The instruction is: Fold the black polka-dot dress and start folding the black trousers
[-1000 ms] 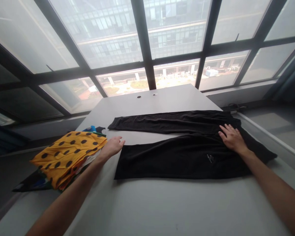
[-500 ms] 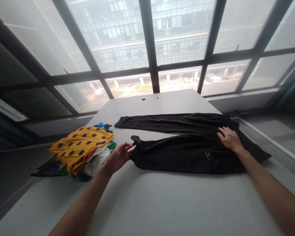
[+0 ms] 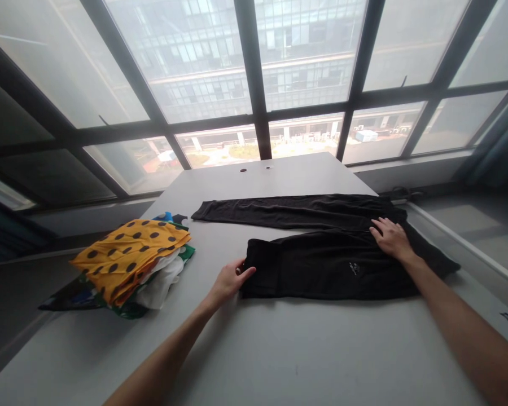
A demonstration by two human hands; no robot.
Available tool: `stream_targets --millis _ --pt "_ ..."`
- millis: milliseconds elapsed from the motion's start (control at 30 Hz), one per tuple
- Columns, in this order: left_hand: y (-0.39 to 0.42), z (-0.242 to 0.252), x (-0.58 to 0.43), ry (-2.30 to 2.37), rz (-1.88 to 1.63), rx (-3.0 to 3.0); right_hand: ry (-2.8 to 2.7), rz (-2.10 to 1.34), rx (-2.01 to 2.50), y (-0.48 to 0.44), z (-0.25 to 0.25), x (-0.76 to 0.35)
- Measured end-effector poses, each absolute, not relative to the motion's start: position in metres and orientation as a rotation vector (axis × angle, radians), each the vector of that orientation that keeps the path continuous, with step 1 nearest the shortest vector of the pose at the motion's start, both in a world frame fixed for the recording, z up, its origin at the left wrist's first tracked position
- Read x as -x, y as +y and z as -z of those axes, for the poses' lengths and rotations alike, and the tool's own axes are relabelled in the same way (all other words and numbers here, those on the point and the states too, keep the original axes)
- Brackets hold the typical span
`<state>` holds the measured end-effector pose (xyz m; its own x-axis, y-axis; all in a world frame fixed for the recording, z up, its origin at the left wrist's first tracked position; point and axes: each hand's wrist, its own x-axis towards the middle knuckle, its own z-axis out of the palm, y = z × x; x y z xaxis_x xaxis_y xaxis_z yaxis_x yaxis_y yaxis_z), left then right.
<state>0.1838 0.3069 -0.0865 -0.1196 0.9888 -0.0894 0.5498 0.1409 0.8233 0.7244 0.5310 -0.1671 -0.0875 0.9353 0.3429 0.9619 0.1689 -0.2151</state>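
Black trousers (image 3: pixel 313 265) lie spread on the white table (image 3: pixel 305 344), legs pointing left and waist at the right. The near leg ends further right than the far one, and a small pale logo shows on it. My left hand (image 3: pixel 232 280) is at the end of the near leg, thumb over the cloth and fingers at its edge, closed on it. My right hand (image 3: pixel 392 238) lies flat on the upper part of the trousers, fingers spread.
A pile of folded clothes, topped by a yellow cloth with black dots (image 3: pixel 131 254), sits at the table's left edge. Large windows (image 3: pixel 305 56) stand beyond the table. A white rail (image 3: pixel 465 242) runs along the right side.
My left hand has moved right with the near leg's end, which was curled up and now lies flatter. My right hand stays on the upper part of the trousers.
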Motion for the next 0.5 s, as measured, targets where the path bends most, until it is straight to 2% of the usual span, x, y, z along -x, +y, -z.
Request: stream_targets --millis 133,300,500 --pt "0.302 0.087 -0.19 1.72 -0.962 -1.42 -2.059 0.07 1.813 0.53 0.166 -0.724" --pt "0.3 0.081 -0.174 1.559 -1.281 -1.015 -2.085 0.059 1.83 0.528 0.163 -0.721" --pt "0.301 0.056 -0.115 1.839 -1.326 -1.046 -2.08 0.042 1.84 0.526 0.159 -0.719"
